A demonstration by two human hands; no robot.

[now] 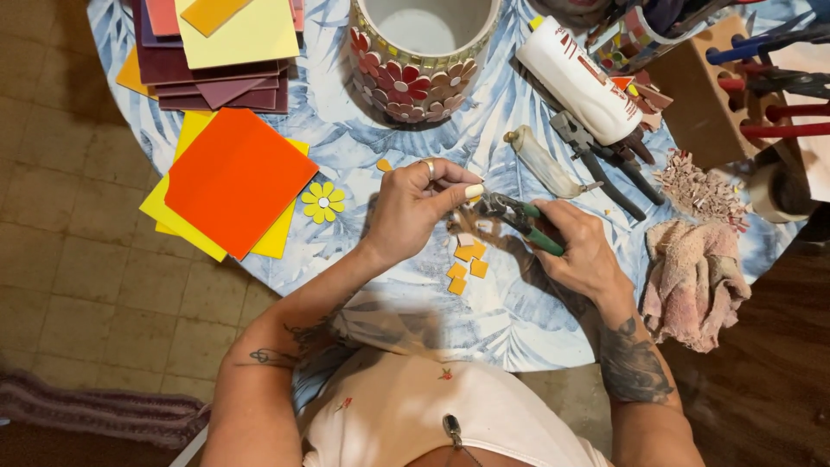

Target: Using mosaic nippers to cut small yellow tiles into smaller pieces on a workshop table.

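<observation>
My left hand (413,207) pinches a small tile piece, mostly hidden by the fingers, right at the jaws of green-handled nippers (519,220). My right hand (581,251) is closed on the nippers' handles. Below the hands lie several small orange tile squares (467,264) on the blue leaf-patterned tablecloth (363,143). A yellow flower made of tile bits (322,202) sits left of my left hand. One tiny orange chip (383,164) lies just above that hand.
An orange tile on yellow tiles (235,180) lies at left, with stacked maroon and yellow tiles (216,52) behind. A flower-mosaic pot (415,60), a white glue bottle (581,82), pliers (596,164), a pile of tile shards (700,186) and a pink rag (696,277) lie around.
</observation>
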